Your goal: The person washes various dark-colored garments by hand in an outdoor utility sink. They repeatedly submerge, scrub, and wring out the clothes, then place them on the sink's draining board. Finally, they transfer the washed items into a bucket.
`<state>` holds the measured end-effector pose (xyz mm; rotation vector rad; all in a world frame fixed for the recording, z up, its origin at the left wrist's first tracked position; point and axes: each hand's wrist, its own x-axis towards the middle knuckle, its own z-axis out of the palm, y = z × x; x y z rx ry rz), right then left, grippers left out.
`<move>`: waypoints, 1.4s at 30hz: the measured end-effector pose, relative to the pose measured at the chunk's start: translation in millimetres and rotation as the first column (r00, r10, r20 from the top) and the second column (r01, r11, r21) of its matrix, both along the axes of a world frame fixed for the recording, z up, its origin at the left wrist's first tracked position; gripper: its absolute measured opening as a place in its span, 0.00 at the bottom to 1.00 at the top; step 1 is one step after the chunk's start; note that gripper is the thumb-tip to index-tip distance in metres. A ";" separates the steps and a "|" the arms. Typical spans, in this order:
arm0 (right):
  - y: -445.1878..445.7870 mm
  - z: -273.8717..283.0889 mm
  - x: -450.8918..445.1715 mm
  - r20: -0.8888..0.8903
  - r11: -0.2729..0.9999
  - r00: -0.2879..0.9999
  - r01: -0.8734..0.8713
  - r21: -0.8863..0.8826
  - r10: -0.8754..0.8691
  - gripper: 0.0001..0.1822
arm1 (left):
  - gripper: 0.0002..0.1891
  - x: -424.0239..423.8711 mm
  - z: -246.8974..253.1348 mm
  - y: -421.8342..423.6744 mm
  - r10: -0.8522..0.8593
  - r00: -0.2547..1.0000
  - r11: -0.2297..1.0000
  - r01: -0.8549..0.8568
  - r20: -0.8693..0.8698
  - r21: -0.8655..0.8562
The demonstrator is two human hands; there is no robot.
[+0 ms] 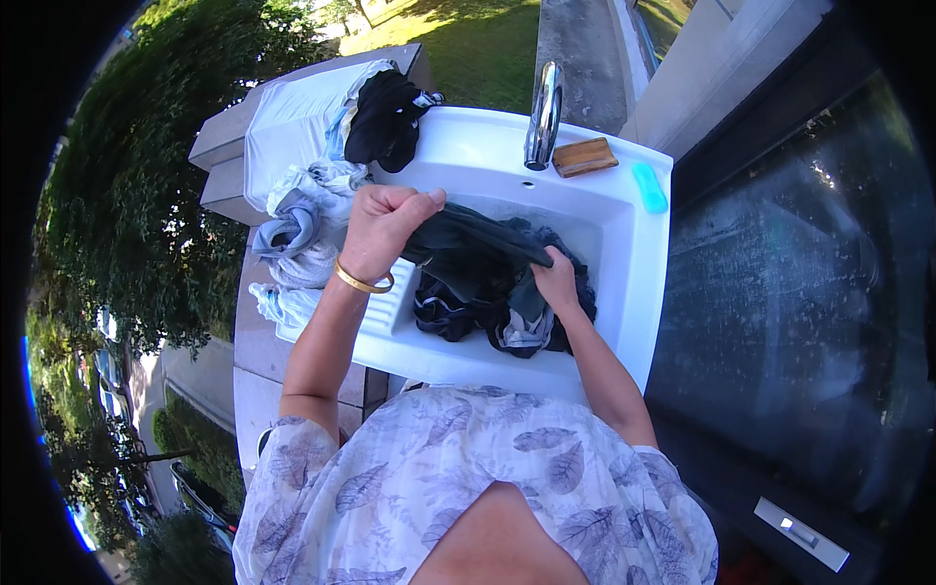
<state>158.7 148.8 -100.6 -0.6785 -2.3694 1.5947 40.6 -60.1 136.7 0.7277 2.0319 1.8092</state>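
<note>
A dark green garment [475, 245] is stretched between my two hands above the basin of a white laundry sink [633, 292]. My left hand [384, 223], with a gold bangle on the wrist, is raised higher and closed on one end. On the right, my right hand [559, 284] grips the other end, lower over the basin. Beneath it lies a heap of dark wet clothes [446, 311], with a light grey piece [528, 329] among them. Water shows around the heap, and the garment covers part of it.
A chrome faucet [545, 110] rises behind the basin. Near it are a wooden soap dish [585, 157] and a turquoise item [649, 188]. Black clothing [384, 121], a grey cloth [289, 223] and white laundry [292, 139] lie on the left. A ribbed washboard surface [382, 303] adjoins the basin; a glass panel [775, 285] stands right.
</note>
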 end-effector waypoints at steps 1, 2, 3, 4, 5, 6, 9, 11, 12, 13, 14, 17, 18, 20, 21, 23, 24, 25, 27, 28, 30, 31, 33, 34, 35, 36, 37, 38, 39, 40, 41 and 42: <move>3.3 9.8 -3.6 -0.105 0.986 0.991 0.061 -0.156 -0.078 0.08 | 0.21 -4.2 6.2 -2.4 0.033 0.999 0.999 -0.032 -0.033 0.034; 10.7 21.7 -3.2 -0.141 0.946 0.975 0.124 -0.299 -0.172 0.08 | 0.20 -8.2 6.6 -3.9 0.101 0.995 0.994 -0.101 0.008 0.027; 15.8 53.7 -4.0 -0.161 0.883 0.950 0.174 -0.437 -0.267 0.08 | 0.20 -14.3 7.2 -6.6 0.146 0.989 0.989 -0.146 -0.016 -0.012; 25.1 71.3 -4.8 -0.204 0.844 0.916 0.209 -0.494 -0.345 0.09 | 0.20 -24.0 2.3 -7.4 0.168 0.984 0.986 -0.169 -0.059 -0.012; 33.4 86.9 -6.2 -0.238 0.802 0.878 0.231 -0.551 -0.416 0.10 | 0.19 -35.0 -7.2 -10.7 0.197 0.975 0.980 -0.199 -0.101 -0.014; 39.2 112.7 -4.9 -0.256 0.848 0.885 0.235 -0.475 -0.389 0.09 | 0.19 -44.3 -16.1 -15.5 0.203 0.968 0.974 -0.215 -0.148 -0.073; 61.2 144.6 -3.0 -0.269 0.959 0.925 0.231 -0.163 -0.268 0.08 | 0.18 -60.4 -56.8 -11.0 0.181 0.954 0.975 -0.206 -0.240 -0.085; 65.2 145.4 -8.6 -0.201 0.964 0.948 0.260 0.052 -0.245 0.10 | 0.15 -73.9 -99.4 -9.4 0.128 0.942 0.974 -0.179 -0.311 -0.140; 64.6 140.3 -10.5 -0.138 0.946 0.953 0.288 0.148 -0.269 0.11 | 0.15 -72.4 -118.6 -5.0 0.130 0.901 0.936 -0.249 -0.413 -0.248; 66.1 131.4 -13.0 -0.080 0.920 0.952 0.306 0.245 -0.296 0.12 | 0.16 -67.6 -131.8 3.2 0.119 0.852 0.880 -0.328 -0.510 -0.343; 70.7 102.5 -14.1 -0.078 0.876 0.933 0.357 0.324 -0.352 0.15 | 0.20 -59.6 -143.2 10.1 0.074 0.855 0.829 -0.339 -0.513 -0.444; 58.8 51.7 -12.0 0.166 0.840 0.925 0.221 0.495 -0.341 0.23 | 0.34 -55.7 -210.5 23.0 -0.053 0.834 0.759 -0.325 -0.550 -0.565; 46.7 44.8 -13.1 0.299 0.842 0.908 0.097 0.530 -0.293 0.30 | 0.36 -49.5 -227.0 29.5 -0.076 0.849 0.706 -0.324 -0.522 -0.629; 34.0 22.9 -11.6 0.369 0.777 0.921 -0.139 0.613 -0.126 0.43 | 0.39 -33.2 -247.0 47.3 -0.169 0.876 0.584 -0.280 -0.451 -0.762; 24.7 16.5 -15.1 0.441 0.771 0.894 -0.225 0.596 -0.080 0.45 | 0.38 -22.3 -255.8 54.5 -0.197 0.827 0.595 -0.327 -0.527 -0.734; 6.8 22.5 -19.4 0.464 0.687 0.882 -0.388 0.614 0.084 0.43 | 0.37 -5.3 -251.5 67.1 -0.320 0.853 0.522 -0.204 -0.413 -0.828; 4.7 16.1 -23.5 0.525 0.672 0.844 -0.454 0.585 0.114 0.42 | 0.37 -1.6 -255.2 70.8 -0.345 0.859 0.509 -0.168 -0.379 -0.844; 4.6 8.4 -27.8 0.583 0.654 0.800 -0.518 0.551 0.142 0.41 | 0.37 0.7 -259.9 74.5 -0.369 0.863 0.496 -0.130 -0.344 -0.859; 9.1 -2.6 -32.2 0.601 0.654 0.784 -0.536 0.534 0.152 0.40 | 0.36 3.0 -267.0 78.9 -0.346 0.906 0.479 -0.053 -0.244 -0.876; 10.4 -9.3 -33.5 0.612 0.657 0.776 -0.544 0.523 0.155 0.39 | 0.35 -0.4 -276.9 79.3 -0.350 0.912 0.474 -0.026 -0.215 -0.880; 13.0 -23.3 -37.7 0.646 0.602 0.751 -0.580 0.548 0.136 0.39 | 0.36 -9.9 -287.7 84.9 -0.393 0.914 0.374 0.060 -0.100 -0.925; 14.8 -29.1 -40.9 0.661 0.574 0.741 -0.595 0.562 0.121 0.38 | 0.36 -15.0 -287.8 90.6 -0.424 0.906 0.275 0.118 -0.010 -0.954; 11.4 -35.0 -48.7 0.687 0.594 0.722 -0.589 0.548 0.083 0.36 | 0.36 -22.9 -292.4 95.3 -0.445 0.894 0.209 0.151 0.043 -0.966; 8.5 -33.4 -55.2 0.725 0.583 0.687 -0.613 0.533 0.059 0.35 | 0.34 -25.7 -296.2 96.4 -0.442 0.897 0.247 0.126 0.004 -0.961; 7.4 -33.0 -59.6 0.760 0.574 0.649 -0.636 0.517 0.034 0.34 | 0.33 -27.6 -300.8 97.0 -0.438 0.898 0.285 0.102 -0.035 -0.953; 10.2 -40.0 -61.5 0.743 0.570 0.669 -0.624 0.535 0.036 0.34 | 0.33 -28.2 -310.8 98.1 -0.439 0.896 0.282 0.073 -0.060 -0.957; 12.8 -50.8 -61.2 0.721 0.567 0.692 -0.610 0.554 0.039 0.34 | 0.33 -27.1 -321.3 98.9 -0.441 0.893 0.276 0.040 -0.090 -0.960; 14.9 -61.1 -60.0 0.699 0.564 0.714 -0.595 0.572 0.043 0.33 | 0.33 -26.0 -330.0 98.7 -0.443 0.889 0.271 0.007 -0.118 -0.963; 16.7 -62.0 -60.2 0.695 0.576 0.717 -0.589 0.567 0.049 0.33 | 0.32 -26.2 -327.1 100.0 -0.436 0.892 0.286 0.009 -0.122 -0.958; 18.0 -62.8 -60.1 0.691 0.587 0.721 -0.583 0.562 0.054 0.32 | 0.32 -27.1 -323.1 101.1 -0.428 0.895 0.301 0.010 -0.125 -0.953; 19.1 -62.6 -58.5 0.687 0.598 0.724 -0.577 0.556 0.060 0.32 | 0.31 -28.5 -318.5 100.4 -0.420 0.899 0.317 0.012 -0.129 -0.948; 20.1 -55.9 -56.6 0.666 0.579 0.742 -0.577 0.576 0.078 0.32 | 0.31 -30.7 -306.2 95.9 -0.438 0.893 0.363 0.068 -0.106 -0.929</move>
